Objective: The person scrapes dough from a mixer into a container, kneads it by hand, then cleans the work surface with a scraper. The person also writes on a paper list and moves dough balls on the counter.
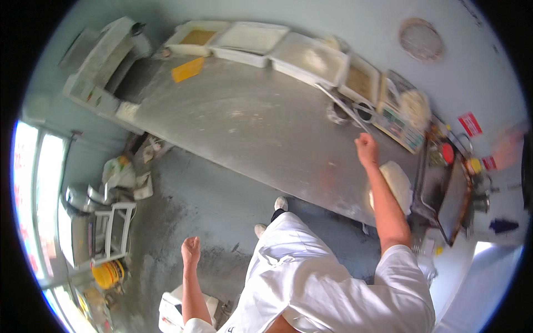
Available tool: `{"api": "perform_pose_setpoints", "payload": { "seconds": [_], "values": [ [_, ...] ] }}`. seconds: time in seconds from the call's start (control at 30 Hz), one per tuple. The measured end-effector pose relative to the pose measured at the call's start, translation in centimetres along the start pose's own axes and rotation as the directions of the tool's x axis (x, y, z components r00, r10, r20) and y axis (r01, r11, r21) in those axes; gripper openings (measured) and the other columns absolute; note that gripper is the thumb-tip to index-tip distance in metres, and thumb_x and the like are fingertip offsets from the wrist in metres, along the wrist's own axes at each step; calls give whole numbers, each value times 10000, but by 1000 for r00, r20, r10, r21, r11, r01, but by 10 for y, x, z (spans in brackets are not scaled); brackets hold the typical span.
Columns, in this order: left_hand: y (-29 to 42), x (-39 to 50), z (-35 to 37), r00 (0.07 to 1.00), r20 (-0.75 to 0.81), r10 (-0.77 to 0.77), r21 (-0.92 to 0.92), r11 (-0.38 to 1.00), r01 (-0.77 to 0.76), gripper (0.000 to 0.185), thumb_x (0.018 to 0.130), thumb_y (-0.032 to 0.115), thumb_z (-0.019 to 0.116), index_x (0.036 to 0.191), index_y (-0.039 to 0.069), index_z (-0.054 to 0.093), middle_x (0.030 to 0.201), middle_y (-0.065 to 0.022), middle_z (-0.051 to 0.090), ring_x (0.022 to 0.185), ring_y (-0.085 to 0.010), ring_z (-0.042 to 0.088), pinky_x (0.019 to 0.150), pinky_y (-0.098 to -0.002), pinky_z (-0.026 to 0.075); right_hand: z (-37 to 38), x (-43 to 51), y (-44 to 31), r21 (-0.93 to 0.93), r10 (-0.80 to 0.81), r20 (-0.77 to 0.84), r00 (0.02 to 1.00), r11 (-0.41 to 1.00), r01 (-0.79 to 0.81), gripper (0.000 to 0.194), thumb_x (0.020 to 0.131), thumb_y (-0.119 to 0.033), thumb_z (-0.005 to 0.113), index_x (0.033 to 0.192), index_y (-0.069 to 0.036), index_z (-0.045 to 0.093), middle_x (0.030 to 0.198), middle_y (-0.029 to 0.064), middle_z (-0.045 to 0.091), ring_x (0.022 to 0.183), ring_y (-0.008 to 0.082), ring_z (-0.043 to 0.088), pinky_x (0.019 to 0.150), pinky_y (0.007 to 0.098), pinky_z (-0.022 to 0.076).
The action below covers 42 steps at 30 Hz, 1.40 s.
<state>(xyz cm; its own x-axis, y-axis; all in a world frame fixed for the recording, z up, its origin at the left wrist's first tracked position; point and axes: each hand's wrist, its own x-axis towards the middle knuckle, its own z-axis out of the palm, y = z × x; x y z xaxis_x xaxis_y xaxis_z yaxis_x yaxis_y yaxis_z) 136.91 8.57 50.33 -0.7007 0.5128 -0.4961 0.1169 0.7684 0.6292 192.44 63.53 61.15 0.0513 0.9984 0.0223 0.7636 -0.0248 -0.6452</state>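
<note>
My left hand (191,249) hangs over the floor at the lower left, its fingers curled, with nothing visible in it. Over the right part of a metal worktable (250,120), my right hand (367,150) is also curled, near the lower end of a long pale rod (339,102); whether it touches the rod cannot be told. Beneath my right forearm lies a pale, rounded mass, perhaps dough (395,183). Dark round containers (338,113) stand beside the rod. A yellow scraper-like sheet (188,70) lies towards the back left of the table.
White plastic bins (249,39) line the wall side. A scale-like device with a panel (399,129) and stacked dark trays (429,183) stand right. A sheeter-like machine (100,70) occupies the left end. On the floor side are a white stand (111,233), a yellow bucket (108,274) and a white box (166,310).
</note>
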Motion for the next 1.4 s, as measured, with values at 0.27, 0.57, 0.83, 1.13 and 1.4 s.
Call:
{"api": "perform_pose_setpoints", "payload": {
  "seconds": [0.27, 0.57, 0.83, 1.13, 1.4],
  "values": [
    [49, -42, -10, 984, -18, -177, -362, 919, 158, 341, 967, 297, 710, 1065, -30, 696, 809, -33, 687, 715, -111, 618, 649, -280, 508, 67, 111, -49, -445, -212, 11, 977, 874, 194, 434, 914, -294, 694, 1310, -128, 627, 1257, 160, 612, 1194, 367, 576, 957, 490, 501],
    [158, 90, -45, 991, 127, 49, -172, 985, -27, 340, 989, 330, 638, 979, -6, 688, 765, -26, 620, 693, -110, 568, 626, -300, 471, 76, 141, -32, -562, -113, -1, 994, 822, 93, 244, 950, -128, 613, 1193, -136, 613, 1253, 129, 570, 1091, 387, 613, 853, 516, 528],
    [376, 394, -69, 804, 27, 595, 194, 785, -588, 426, 926, 346, 672, 1178, 2, 677, 1089, -227, 698, 1079, -387, 664, 911, -447, 516, 101, 84, -48, -412, -133, -243, 961, 911, 22, 295, 959, -144, 665, 1234, -44, 625, 1227, 170, 616, 1126, 355, 614, 906, 492, 520],
    [554, 698, -10, 724, 238, 647, 639, 457, -619, 628, 862, 373, 739, 1363, 36, 567, 1373, -231, 566, 1282, -366, 546, 1080, -439, 445, 249, -115, -247, 128, 253, 155, 955, 953, -273, 280, 903, -164, 721, 1150, -40, 675, 1129, 133, 672, 1005, 251, 686, 842, 386, 554],
    [562, 704, -9, 422, 634, 648, 400, 192, -896, 535, 729, 386, 875, 1074, 30, 676, 1064, -176, 666, 1064, -383, 584, 931, -490, 484, 362, -88, -391, 390, 296, 375, 878, 809, -439, 373, 927, -259, 693, 1196, -3, 652, 1201, 175, 694, 1049, 294, 690, 875, 405, 552]
  ]
}}
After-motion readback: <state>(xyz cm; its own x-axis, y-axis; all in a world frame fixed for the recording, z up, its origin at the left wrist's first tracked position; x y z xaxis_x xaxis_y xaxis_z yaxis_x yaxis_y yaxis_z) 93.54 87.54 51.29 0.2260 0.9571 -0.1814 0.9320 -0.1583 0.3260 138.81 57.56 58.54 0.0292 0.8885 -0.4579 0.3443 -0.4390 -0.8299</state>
